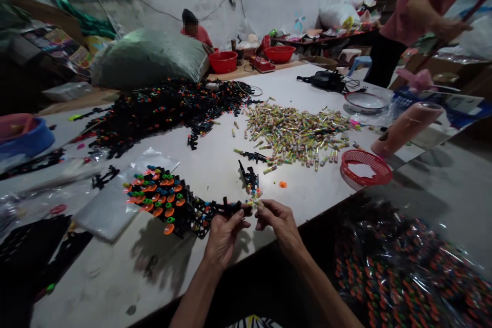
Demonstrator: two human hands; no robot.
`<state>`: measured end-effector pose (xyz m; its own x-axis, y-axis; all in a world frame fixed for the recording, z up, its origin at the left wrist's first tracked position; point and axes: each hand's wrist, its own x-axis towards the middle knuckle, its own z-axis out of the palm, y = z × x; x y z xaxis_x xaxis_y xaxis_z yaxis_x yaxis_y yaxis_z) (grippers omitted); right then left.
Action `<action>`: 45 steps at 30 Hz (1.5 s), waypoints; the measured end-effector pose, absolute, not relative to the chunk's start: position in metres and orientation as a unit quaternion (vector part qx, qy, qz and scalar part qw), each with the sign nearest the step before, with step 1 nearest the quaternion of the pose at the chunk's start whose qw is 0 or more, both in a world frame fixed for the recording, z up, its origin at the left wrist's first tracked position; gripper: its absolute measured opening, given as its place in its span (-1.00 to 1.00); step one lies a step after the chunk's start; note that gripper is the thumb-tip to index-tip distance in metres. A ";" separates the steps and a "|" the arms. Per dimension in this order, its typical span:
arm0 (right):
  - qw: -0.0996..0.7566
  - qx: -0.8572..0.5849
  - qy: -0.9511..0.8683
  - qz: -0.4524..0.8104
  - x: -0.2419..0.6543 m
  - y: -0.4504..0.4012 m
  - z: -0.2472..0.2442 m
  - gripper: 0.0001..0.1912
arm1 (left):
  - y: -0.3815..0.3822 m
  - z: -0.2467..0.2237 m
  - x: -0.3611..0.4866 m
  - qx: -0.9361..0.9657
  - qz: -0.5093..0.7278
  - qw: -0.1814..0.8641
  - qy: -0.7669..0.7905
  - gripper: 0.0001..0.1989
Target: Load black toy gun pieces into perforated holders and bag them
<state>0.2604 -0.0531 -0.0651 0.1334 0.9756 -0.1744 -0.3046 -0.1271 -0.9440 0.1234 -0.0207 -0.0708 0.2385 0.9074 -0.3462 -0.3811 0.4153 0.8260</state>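
1. Head view, hands: on my feed, the left hand [225, 238] is clenched around a black plastic toy-gun frame [230, 208]. The right hand [279, 223] pinches a small printed tube [255, 203] between its fingertips. Both hands are close together over the edge of the white table [307, 189].
2. Head view, containers: a clear plastic bag [395, 271] beside the table holds black parts with orange and green pieces. A red round basket [365, 168] on the table has a white sheet inside. I cannot tell what a white bowl [366, 102] or two red basins [222, 61] [279, 54] hold.
3. Head view, tabletop: a heap of printed tubes [295, 133] lies ahead of my hands, with a black heap of toy-gun frames [165, 113] to its left.
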 end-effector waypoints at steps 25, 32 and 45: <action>0.513 -0.526 -0.437 0.518 0.254 -0.059 -0.053 -0.70 | -0.024 -0.071 0.121 0.322 0.487 0.694 0.422 -0.76; 0.437 -0.530 -0.498 0.529 0.262 -0.052 -0.063 -0.67 | -0.018 -0.083 0.119 0.298 0.472 0.690 0.461 -0.70; 0.312 -0.645 -0.670 0.191 0.274 0.016 -0.070 -0.75 | -0.001 -0.083 0.096 0.410 0.463 0.504 0.604 -0.33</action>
